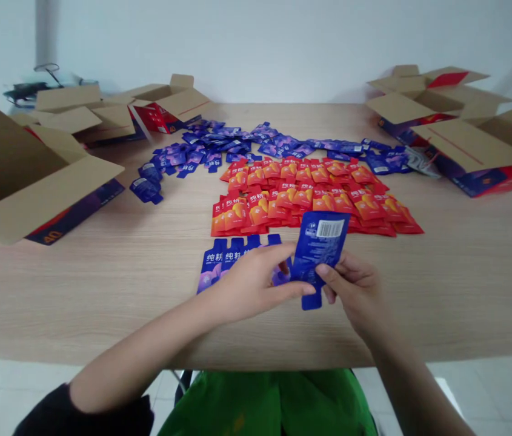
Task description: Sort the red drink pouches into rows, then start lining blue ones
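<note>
A blue flat pouch [319, 245] hangs over the table, its barcode side facing me and its narrow tab pointing down. My right hand [353, 284] pinches the lower right part of it, thumb in front. At the pouch's left edge is my left hand [256, 278], thumb and fingers spread apart; the thumb tip lies by the tab, and whether it touches cannot be made out. Under and beyond the left hand, a row of blue pouches [212, 266] lies front side up, partly covered by the hand. Just behind them are overlapping rows of red pouches [283, 197].
A loose band of blue pouches [232, 142] stretches across the back of the table [101, 297]. Open cardboard boxes stand on the left [42, 181] and right [478, 145]. A crumpled silvery wrapper [422, 160] lies by the right boxes.
</note>
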